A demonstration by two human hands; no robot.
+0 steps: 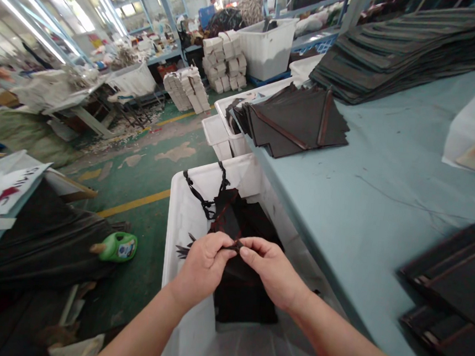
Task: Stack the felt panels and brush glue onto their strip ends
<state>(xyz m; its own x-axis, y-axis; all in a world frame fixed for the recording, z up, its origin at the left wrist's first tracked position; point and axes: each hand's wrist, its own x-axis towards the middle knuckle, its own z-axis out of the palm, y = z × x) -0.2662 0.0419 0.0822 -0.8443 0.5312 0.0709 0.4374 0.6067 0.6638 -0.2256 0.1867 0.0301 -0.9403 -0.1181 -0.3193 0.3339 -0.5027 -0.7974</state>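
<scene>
The fingers (218, 252) of both hands are pinched nearly shut, closing from either side on a narrow dark strap end (233, 247). My left hand (200, 269) and right hand (273, 272) almost touch. On this feed the strap looks thin and fairly stiff, its long axis running roughly sideways across my view and tilted a little up to the right. Below the pinch, a limp black fabric piece (244, 292) with thin red edging hangs down inside a white plastic bin (179, 223). Black cord loops (200, 197) run from it up to the bin's rim, and a few spiky dark ends (183, 249) poke out just left of my left hand.

Right of the bin runs a smooth pale blue bench (371, 167), marked by a few stray threads. On it lie a fanned pile of dark pointed panels (292, 122) trimmed with brown strips, a long layered stack of dark sheets (414, 55), and more trimmed panels (448, 279) at the lower right. Left of the bin, a green plastic bottle (117, 247) lies on its side against dark cloth (44, 244), above a green painted floor (147, 164) crossed by a yellow line.
</scene>
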